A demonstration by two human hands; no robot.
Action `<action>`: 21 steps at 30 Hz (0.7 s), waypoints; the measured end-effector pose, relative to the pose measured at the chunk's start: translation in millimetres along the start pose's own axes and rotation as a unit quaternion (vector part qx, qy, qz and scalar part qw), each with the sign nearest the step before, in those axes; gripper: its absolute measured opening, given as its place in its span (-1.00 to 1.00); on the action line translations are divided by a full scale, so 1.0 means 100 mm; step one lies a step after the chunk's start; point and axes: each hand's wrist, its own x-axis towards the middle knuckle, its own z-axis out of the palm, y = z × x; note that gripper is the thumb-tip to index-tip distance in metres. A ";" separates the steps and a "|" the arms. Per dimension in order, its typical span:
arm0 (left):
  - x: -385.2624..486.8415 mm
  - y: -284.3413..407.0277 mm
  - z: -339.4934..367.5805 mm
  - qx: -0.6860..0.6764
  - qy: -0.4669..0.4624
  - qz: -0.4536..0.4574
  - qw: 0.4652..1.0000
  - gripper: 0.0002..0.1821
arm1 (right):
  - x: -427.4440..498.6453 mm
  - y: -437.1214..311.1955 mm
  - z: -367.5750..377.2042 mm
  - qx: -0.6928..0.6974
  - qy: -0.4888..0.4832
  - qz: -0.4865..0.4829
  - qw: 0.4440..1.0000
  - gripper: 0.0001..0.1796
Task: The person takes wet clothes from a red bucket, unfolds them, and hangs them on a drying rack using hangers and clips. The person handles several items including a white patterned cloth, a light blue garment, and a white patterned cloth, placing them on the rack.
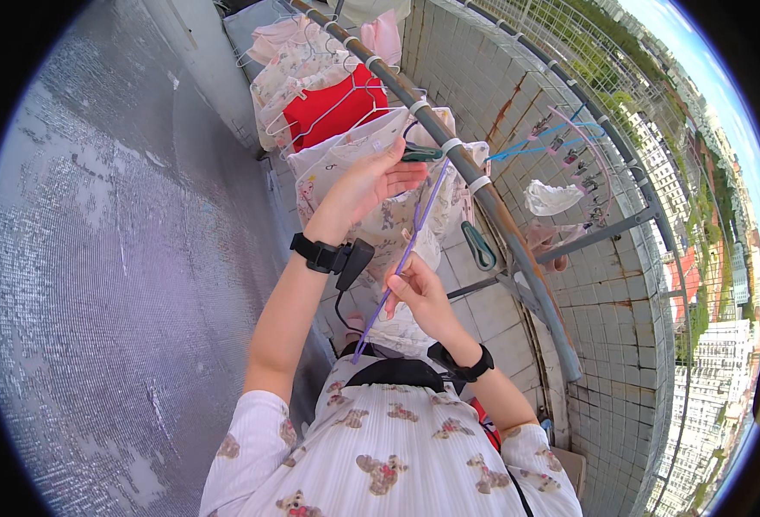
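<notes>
My right hand is closed around a thin purple clothes hanger, seen nearly edge-on. The hanger slants from the metal drying pole down towards my waist. Above and left of it, my left hand is raised palm up with fingers extended, beside a dark green clothes peg at the pole; whether they touch is unclear. A second green peg hangs lower right. White printed garments hang behind my left hand, and a red garment hangs farther back. Pale fabric lies below my right hand.
A tiled balcony wall with wire mesh curves along the right. A pink ring hanger with clips holds small items, including a white cloth. A metal brace crosses there. A large silvery textured surface fills the left.
</notes>
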 end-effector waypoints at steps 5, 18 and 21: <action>0.07 -0.11 -0.16 -0.021 -0.040 0.021 0.999 -0.57 | 0.17 0.02 0.15 -0.008 0.064 -0.027 0.998 -0.87; -0.11 0.04 -0.44 0.027 0.036 0.102 0.994 -0.61 | 0.52 0.12 0.20 -0.004 0.158 -0.066 0.985 -0.88; -0.12 0.08 -0.42 0.038 0.033 0.106 0.993 -0.62 | 0.54 0.13 0.21 -0.026 0.159 -0.058 0.985 -0.85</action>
